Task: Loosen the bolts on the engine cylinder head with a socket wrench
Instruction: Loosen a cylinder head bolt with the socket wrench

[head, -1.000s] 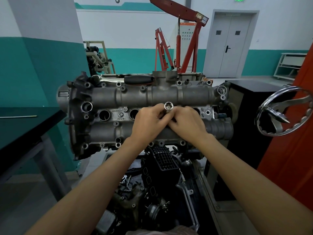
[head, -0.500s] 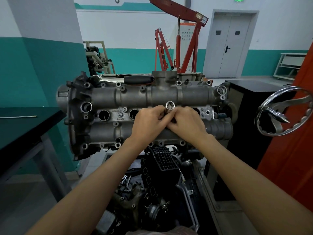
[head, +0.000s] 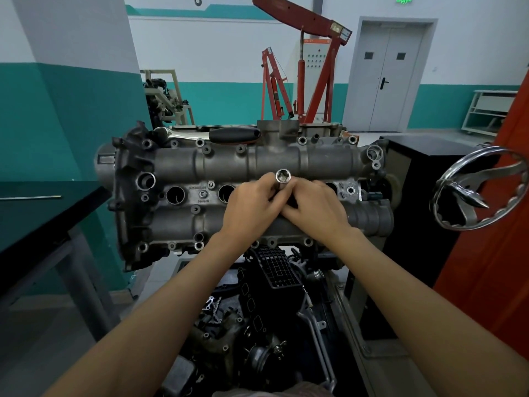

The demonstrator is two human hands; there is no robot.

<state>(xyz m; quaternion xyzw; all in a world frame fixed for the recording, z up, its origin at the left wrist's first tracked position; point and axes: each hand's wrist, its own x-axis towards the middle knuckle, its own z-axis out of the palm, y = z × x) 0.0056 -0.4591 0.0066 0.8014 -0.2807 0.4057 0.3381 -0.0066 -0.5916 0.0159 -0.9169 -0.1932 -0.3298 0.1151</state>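
Both forearms reach in from the bottom edge and meet over the middle of the head (head: 229, 164). The left hand (head: 249, 207) and the right hand (head: 315, 209) press together, fingers curled narrow around a socket (head: 283, 176) that stands between their fingertips. Its long axis runs from the hands up and toward the camera, the open hexagonal mouth facing the viewer; only that upper end shows, while the lower shaft is buried in the fingers, so whatever it sits on cannot be made out. Which bolt lies under the hands is likewise hidden.

Below the wrists, a black manifold (head: 272, 267) hangs under the head, its lower parts dark and hard to read. Left of the left hand, round plug wells open in a row along the head. Beyond the fingertips, a wrench (head: 234, 134) with a black grip lies across the far edge of the head, its long axis left to right, its chrome end partly behind the casting. Far right of the right hand, a chrome wheel (head: 481, 190) is cut by the frame edge. Farther back stands a red crane (head: 300, 81).
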